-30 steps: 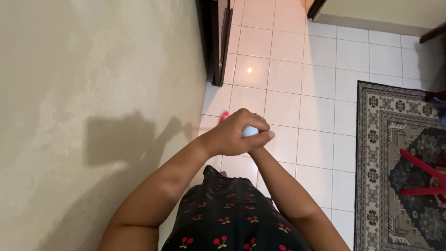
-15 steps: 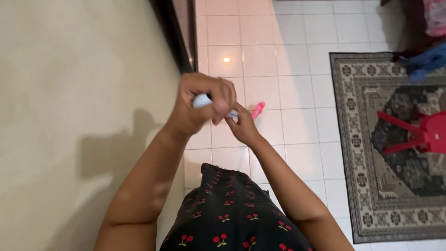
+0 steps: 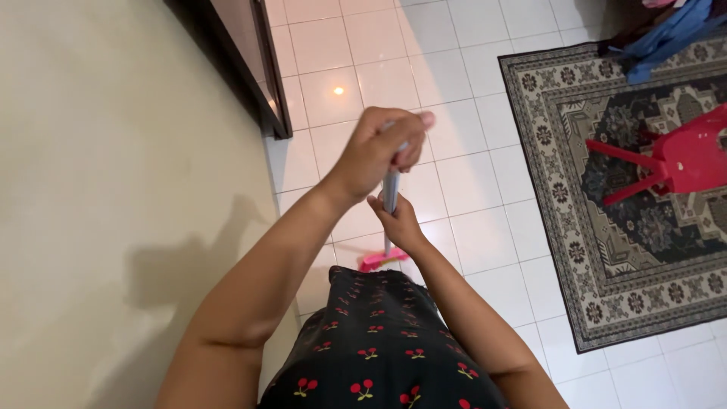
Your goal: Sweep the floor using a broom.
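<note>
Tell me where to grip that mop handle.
Grip the grey mop handle along its upper shaft, from the sides. It stands near upright, pink head on the tiles. The left hand wraps the top; the right hand holds just below.

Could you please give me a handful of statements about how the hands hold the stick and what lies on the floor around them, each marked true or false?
1. Both hands grip the same pale grey handle. True.
2. The left hand sits below the right hand on the handle. False: the left hand is at the top end, the right hand lower down.
3. A pink head shows at the handle's lower end, over the white tiled floor. True.
4. The red plastic chair stands on bare tiles. False: it is on the patterned rug.
5. The person's dark garment carries a blue stripe pattern. False: it has small red cherry prints.
</note>
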